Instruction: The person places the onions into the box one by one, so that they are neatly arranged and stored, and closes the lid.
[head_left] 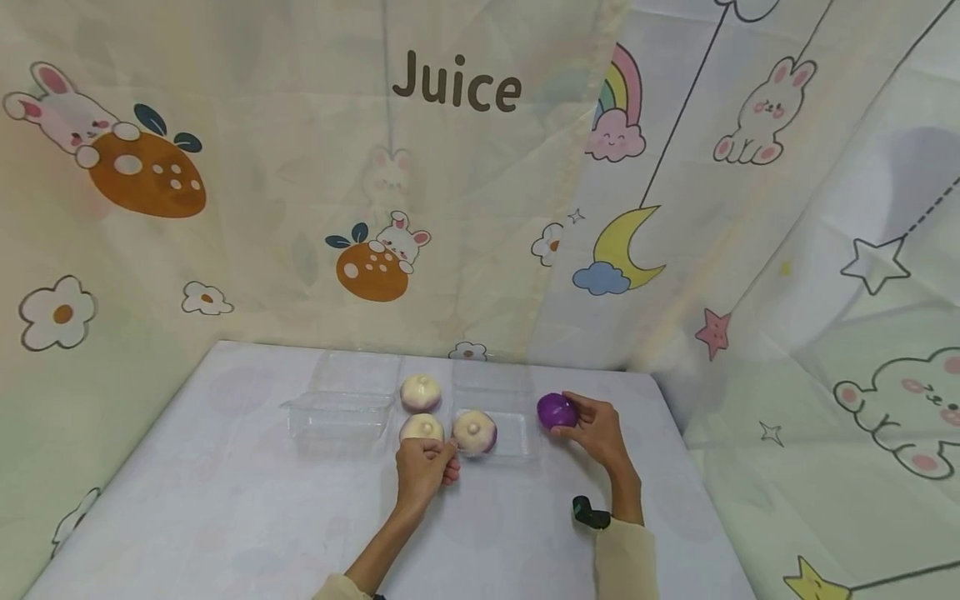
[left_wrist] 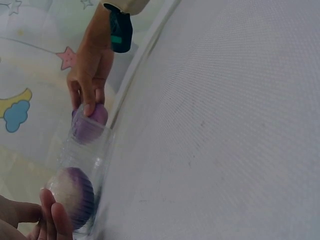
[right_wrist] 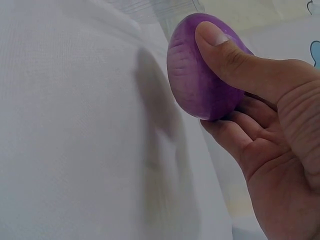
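My right hand (head_left: 600,429) pinches a smooth purple rounded toy piece (head_left: 557,411) between thumb and fingers. The piece is just right of the right clear plastic container (head_left: 517,437), above the table in the right wrist view. Inside that container, on its left side, sits a round cream-and-purple piece (head_left: 475,432) with a small knob on top and ridged purple sides (left_wrist: 82,200). My left hand (head_left: 423,475) pinches the container's near left edge. Just behind this hand stands another knobbed piece (head_left: 422,427), partly hidden by it, and a third (head_left: 420,392) lies farther back.
A second clear container (head_left: 337,417) stands open at the left, its lid (head_left: 356,372) raised behind it. The right container's lid (head_left: 491,379) also leans back. A white cloth covers the table (head_left: 225,500), with printed curtains (head_left: 285,167) hanging behind and at the sides.
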